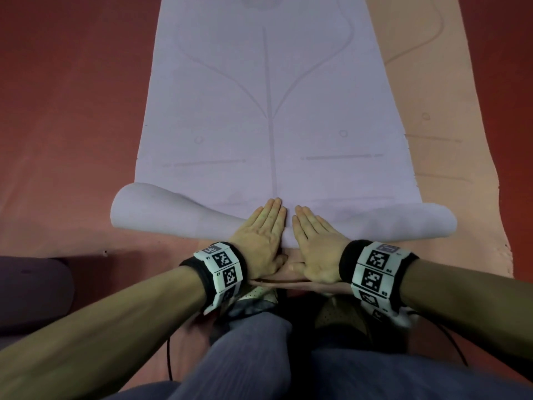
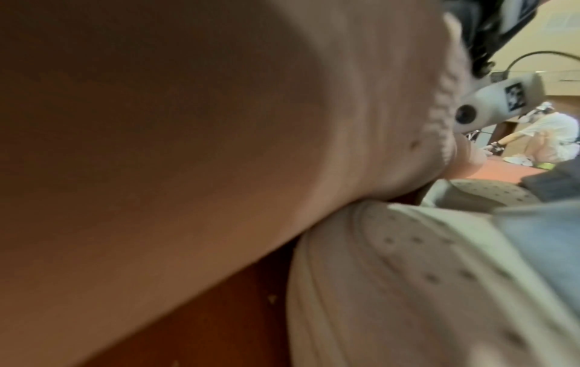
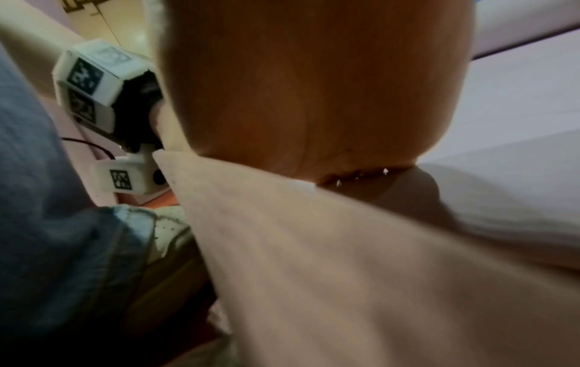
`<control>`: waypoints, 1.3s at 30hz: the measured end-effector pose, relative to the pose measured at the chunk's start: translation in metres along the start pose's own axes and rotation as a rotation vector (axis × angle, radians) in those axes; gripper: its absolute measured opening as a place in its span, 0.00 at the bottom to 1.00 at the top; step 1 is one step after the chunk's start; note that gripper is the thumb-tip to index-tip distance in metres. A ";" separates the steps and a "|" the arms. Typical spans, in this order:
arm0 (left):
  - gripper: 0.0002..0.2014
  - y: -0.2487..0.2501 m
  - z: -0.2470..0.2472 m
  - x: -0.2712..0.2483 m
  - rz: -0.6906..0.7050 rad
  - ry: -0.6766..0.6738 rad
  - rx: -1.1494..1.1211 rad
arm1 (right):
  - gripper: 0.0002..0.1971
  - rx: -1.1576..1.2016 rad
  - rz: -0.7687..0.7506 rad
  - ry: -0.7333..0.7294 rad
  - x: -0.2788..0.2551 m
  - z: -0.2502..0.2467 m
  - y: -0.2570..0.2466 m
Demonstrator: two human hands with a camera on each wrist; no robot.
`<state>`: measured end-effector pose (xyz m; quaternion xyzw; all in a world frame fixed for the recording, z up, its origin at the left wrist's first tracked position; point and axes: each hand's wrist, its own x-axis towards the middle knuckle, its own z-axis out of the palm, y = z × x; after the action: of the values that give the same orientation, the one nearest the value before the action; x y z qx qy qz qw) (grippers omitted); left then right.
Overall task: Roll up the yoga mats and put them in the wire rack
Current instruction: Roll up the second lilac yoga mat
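Note:
A lavender yoga mat [image 1: 265, 116] lies flat on the floor, running away from me, with its near end folded over into a loose roll [image 1: 178, 215]. Both hands press flat on the middle of that roll, fingers straight and side by side: my left hand [image 1: 264, 226] and my right hand [image 1: 313, 235]. The roll bulges up at its two ends and is squashed under my palms. A peach yoga mat [image 1: 450, 116] lies underneath, showing to the right and near me. In the right wrist view my palm [image 3: 307, 94] rests on the lavender mat [image 3: 508, 139]. No wire rack is in view.
Red floor [image 1: 72, 111] spreads to the left and far right. A dark grey rolled shape [image 1: 31, 293] lies at the left near my elbow. My knees and pale shoes [image 1: 259, 298] are just behind my wrists. Another person [image 2: 546, 139] sits far off in the left wrist view.

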<state>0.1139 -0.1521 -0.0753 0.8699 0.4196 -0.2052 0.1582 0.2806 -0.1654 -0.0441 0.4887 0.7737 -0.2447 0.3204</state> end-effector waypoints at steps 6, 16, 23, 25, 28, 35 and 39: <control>0.43 0.003 0.004 -0.005 0.012 0.149 -0.070 | 0.51 -0.027 -0.049 0.015 0.008 -0.004 0.007; 0.41 0.014 0.024 -0.010 0.019 0.193 -0.041 | 0.47 -0.019 -0.060 0.080 0.006 -0.007 0.008; 0.51 0.000 0.010 0.000 0.035 0.042 0.007 | 0.45 -0.035 -0.124 -0.007 -0.017 -0.071 0.021; 0.51 0.000 0.007 0.003 0.021 0.025 0.034 | 0.44 -0.074 -0.137 0.052 -0.013 -0.080 0.021; 0.49 -0.002 0.003 0.006 0.021 0.044 0.056 | 0.45 -0.013 -0.057 0.052 -0.004 -0.068 0.011; 0.48 -0.009 -0.013 0.021 -0.027 0.014 0.053 | 0.50 0.014 -0.006 0.084 -0.010 -0.036 0.000; 0.50 -0.016 -0.025 0.034 -0.038 -0.035 0.006 | 0.51 0.032 -0.026 0.099 0.005 -0.037 0.012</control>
<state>0.1258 -0.1089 -0.0718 0.8586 0.4324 -0.2248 0.1589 0.2804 -0.1318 -0.0235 0.4953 0.7908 -0.2365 0.2708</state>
